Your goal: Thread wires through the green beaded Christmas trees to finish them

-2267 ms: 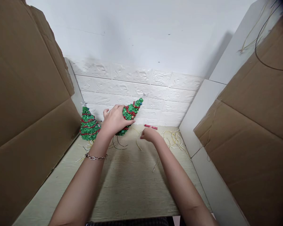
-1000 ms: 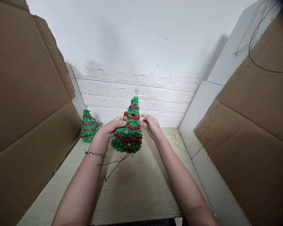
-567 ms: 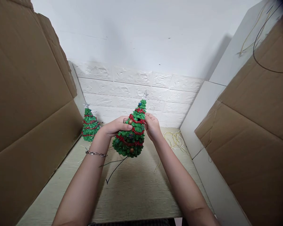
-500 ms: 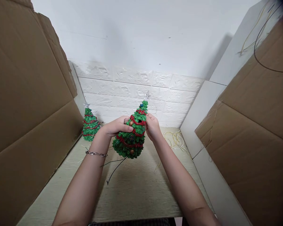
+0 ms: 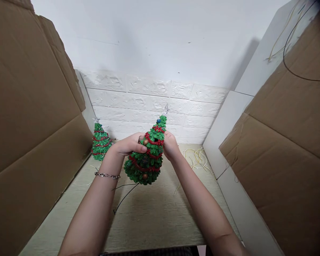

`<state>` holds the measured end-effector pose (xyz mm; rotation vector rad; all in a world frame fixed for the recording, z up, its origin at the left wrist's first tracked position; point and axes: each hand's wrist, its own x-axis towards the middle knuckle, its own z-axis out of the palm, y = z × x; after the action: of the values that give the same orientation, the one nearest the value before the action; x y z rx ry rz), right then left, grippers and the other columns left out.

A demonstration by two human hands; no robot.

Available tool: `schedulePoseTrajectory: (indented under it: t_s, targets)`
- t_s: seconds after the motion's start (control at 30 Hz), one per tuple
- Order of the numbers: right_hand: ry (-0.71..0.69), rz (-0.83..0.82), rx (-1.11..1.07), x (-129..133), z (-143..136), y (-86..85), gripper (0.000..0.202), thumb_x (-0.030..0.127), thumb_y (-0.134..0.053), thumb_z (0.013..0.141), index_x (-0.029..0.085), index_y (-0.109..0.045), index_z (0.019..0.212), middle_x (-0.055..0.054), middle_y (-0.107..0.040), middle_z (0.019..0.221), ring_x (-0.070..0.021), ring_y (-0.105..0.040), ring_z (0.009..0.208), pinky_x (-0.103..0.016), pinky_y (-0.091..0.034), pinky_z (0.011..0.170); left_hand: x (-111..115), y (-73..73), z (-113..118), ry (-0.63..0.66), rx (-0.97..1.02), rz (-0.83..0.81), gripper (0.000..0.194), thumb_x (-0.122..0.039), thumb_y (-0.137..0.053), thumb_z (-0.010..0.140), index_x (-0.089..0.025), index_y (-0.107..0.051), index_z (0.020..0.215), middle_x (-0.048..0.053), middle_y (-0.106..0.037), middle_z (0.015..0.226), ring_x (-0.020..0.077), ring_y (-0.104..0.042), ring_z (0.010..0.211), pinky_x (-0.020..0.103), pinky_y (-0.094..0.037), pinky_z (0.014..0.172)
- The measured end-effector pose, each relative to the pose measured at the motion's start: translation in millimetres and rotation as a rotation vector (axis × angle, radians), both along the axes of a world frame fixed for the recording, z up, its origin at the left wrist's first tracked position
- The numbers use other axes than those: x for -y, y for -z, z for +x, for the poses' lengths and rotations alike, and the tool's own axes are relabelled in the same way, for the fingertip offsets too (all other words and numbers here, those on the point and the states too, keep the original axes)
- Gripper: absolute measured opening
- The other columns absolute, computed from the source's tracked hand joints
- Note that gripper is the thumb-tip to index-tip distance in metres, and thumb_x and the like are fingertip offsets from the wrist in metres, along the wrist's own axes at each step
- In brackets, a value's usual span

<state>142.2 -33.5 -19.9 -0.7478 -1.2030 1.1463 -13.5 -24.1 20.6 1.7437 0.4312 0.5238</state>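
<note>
A person's left hand [image 5: 130,144] grips a tilted, star-topped green tree [image 5: 150,161] above the surface [image 5: 149,224]; the right hand [image 5: 171,145] (fingers hidden, grasp unclear) sits behind it. A second tree [image 5: 99,144] stands at left.

Green tree [image 5: 152,160] on a lean!

It's up over the surface [image 5: 154,220], tipped right: red garlands [image 5: 160,143] drape across it, gold and blue baubles [image 5: 145,176], clear star [image 5: 166,108] on top, dark wires [image 5: 122,198] trailing below.
</note>
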Motion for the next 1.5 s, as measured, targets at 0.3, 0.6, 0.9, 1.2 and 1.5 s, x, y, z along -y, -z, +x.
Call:
schedulePoseTrajectory:
  t_s: [0.3, 0.6, 0.9, 1.2, 1.5]
  targets:
    - [-0.077, 0.012, -0.457, 1, 22, -13.2, 0.019, 0.018, -0.062, 0.07, 0.023, -0.05, 0.085, 0.004, -0.06, 0.075, -0.0084, -0.057, 0.067, -0.022, -0.049, 0.067, -5, -0.2, -3, 0.018, -0.082, 0.071, 0.036, -0.033, -0.074, 0.042, -0.014, -0.06, 0.07, 0.002, -0.06, 0.066, 0.0194, -0.056, 0.067, 0.029, -0.047, 0.064]
    - [-0.006, 0.118, -0.53, 18, 41, -36.6, 0.017, 0.039, -0.058, 0.081, 0.021, -0.055, 0.081, 0.012, -0.027, 0.046, -0.0019, -0.021, 0.033, -0.013, -0.03, 0.036, -2, 1.8, 7, 0.144, -0.118, 0.1, 0.036, -0.028, -0.074, 0.048, -0.013, -0.061, 0.079, 0.001, -0.064, 0.076, 0.0171, -0.057, 0.074, 0.025, -0.045, 0.067]
    - [-0.368, 0.073, 0.0, 30, 53, -30.1, 0.055, 0.058, -0.077, 0.044, 0.019, -0.068, 0.082, 0.008, -0.043, 0.046, -0.0044, -0.037, 0.039, -0.018, -0.033, 0.04, 0, 5.0, 15, 0.347, -0.088, 0.138, 0.056, -0.041, -0.079, 0.046, -0.013, -0.065, 0.092, 0.005, -0.068, 0.08, 0.0219, -0.06, 0.081, 0.028, -0.048, 0.071]
    - [-0.405, 0.068, 0.116, 48, 52, -44.1, 0.05, 0.056, -0.079, 0.038, 0.016, -0.068, 0.066, 0.001, -0.056, 0.055, -0.0084, -0.05, 0.048, -0.019, -0.033, 0.042, 3, 13.5, 25, 0.481, -0.059, -0.006, 0.072, -0.045, -0.082, 0.042, -0.013, -0.063, 0.104, 0.008, -0.068, 0.093, 0.0239, -0.061, 0.085, 0.03, -0.049, 0.076]
    - [-0.125, 0.036, 0.541, 53, 66, -57.6, 0.045, 0.057, -0.063, 0.067, 0.015, -0.052, 0.056, 0.007, -0.033, 0.046, -0.003, -0.023, 0.041, -0.02, -0.015, 0.039, -3, 27.5, 42, 0.387, -0.137, 0.01, 0.055, -0.036, -0.067, 0.071, -0.02, -0.05, 0.122, 0.008, -0.059, 0.119, 0.0222, -0.049, 0.116, 0.034, -0.039, 0.096]
